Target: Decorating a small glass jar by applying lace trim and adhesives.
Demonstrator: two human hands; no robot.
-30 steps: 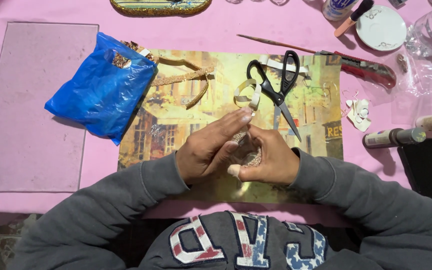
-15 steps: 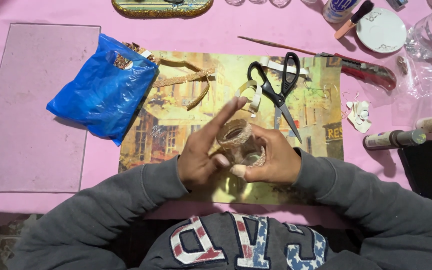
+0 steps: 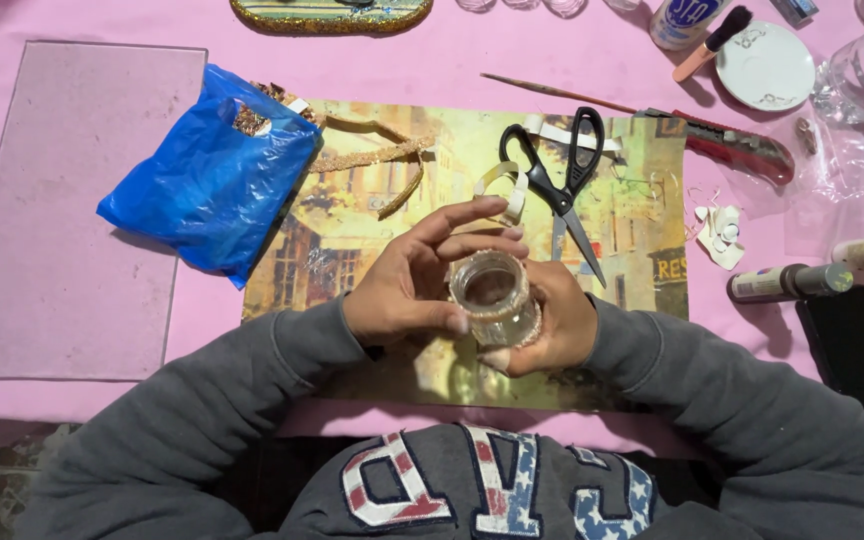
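Note:
A small clear glass jar (image 3: 493, 296) with a glittery trim around it is held over a printed picture mat (image 3: 642, 215). My left hand (image 3: 407, 280) grips the jar's side, thumb near the rim and fingers curled over the top. My right hand (image 3: 552, 325) cups the jar from below and the right. The jar's open mouth faces the camera. Both grey sleeves reach in from the bottom edge.
Black-handled scissors (image 3: 560, 180) lie on the mat just beyond the hands. A blue plastic bag (image 3: 214, 170) sits left, gold trim strips (image 3: 372, 158) beside it. A red utility knife (image 3: 742, 148), thin brush (image 3: 552, 92), white lid (image 3: 764, 66), glitter tubes (image 3: 792, 282) lie right.
The jar has turned from lying hidden between my hands to facing mouth-up toward the camera. My left fingers have shifted over its rim.

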